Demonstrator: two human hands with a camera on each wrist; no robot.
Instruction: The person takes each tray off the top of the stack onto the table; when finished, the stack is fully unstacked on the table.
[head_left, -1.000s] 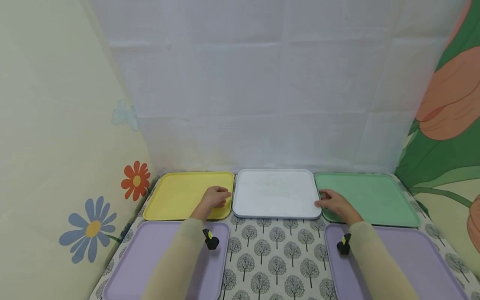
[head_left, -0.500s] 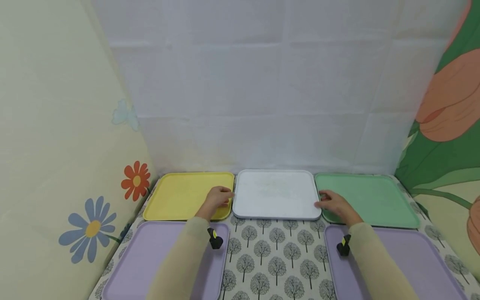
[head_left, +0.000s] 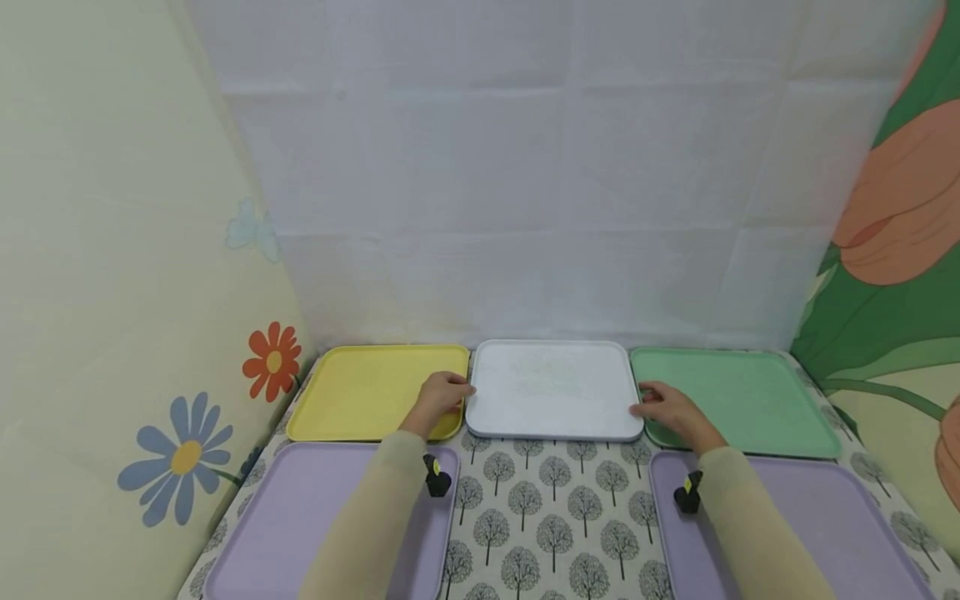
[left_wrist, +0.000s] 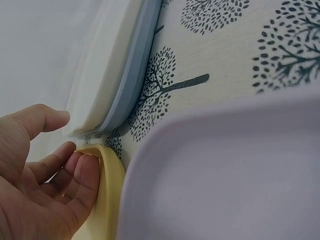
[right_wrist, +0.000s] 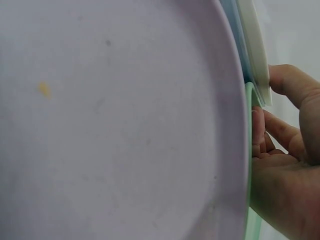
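Note:
A white tray (head_left: 553, 387) lies at the back middle, with a bluish-grey layer (left_wrist: 135, 75) under its rim. My left hand (head_left: 441, 398) is at its left edge, thumb at the white rim; its other fingers curl loosely over the inner corner of the yellow tray (head_left: 360, 387). At the opposite edge, my right hand (head_left: 669, 408) pinches the white tray's rim. Its thumb (right_wrist: 285, 77) lies against the white edge. The remaining fingers are bent over the near corner of the green tray (head_left: 750, 400). The undersides of the rims are hidden.
Two lilac trays, one at left (head_left: 300, 517) and one at right (head_left: 810, 517), lie nearer, under the forearms. Between them shows a tree-print tablecloth (head_left: 540, 475). A white cloth (head_left: 525, 167) hangs behind; flower-decorated walls flank the table.
My left hand has moved a little right, from over the yellow tray to the white tray's left edge. The right hand and the trays have hardly moved.

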